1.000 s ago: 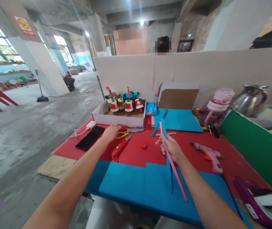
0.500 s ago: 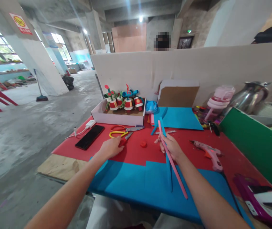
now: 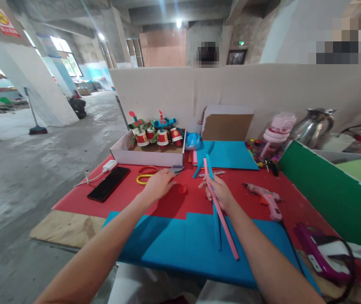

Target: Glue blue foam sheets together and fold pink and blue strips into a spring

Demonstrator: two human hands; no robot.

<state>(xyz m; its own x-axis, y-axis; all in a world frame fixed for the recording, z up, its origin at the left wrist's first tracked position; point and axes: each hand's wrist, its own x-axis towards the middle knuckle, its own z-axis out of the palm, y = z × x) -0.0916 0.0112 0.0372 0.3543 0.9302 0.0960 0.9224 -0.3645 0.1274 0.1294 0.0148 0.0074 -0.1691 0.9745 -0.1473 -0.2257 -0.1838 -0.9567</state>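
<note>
Right hand (image 3: 219, 192): closed around pink stick (image 3: 220, 210) and blue strip (image 3: 217, 230).
Left hand (image 3: 159, 185): palm down at scissors (image 3: 145, 175), partly covering them; grip cannot be told.
Red disc (image 3: 182, 189): between hands, near left fingertips.
Phone (image 3: 108, 184): left of left hand.

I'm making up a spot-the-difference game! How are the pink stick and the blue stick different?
The pink stick is pink, but the blue stick is blue. The pink stick crosses in front, and the blue stick is partly behind it. The pink stick's bottom end points more to the right than the blue stick's. Both are long, thin and in the right hand.
</note>
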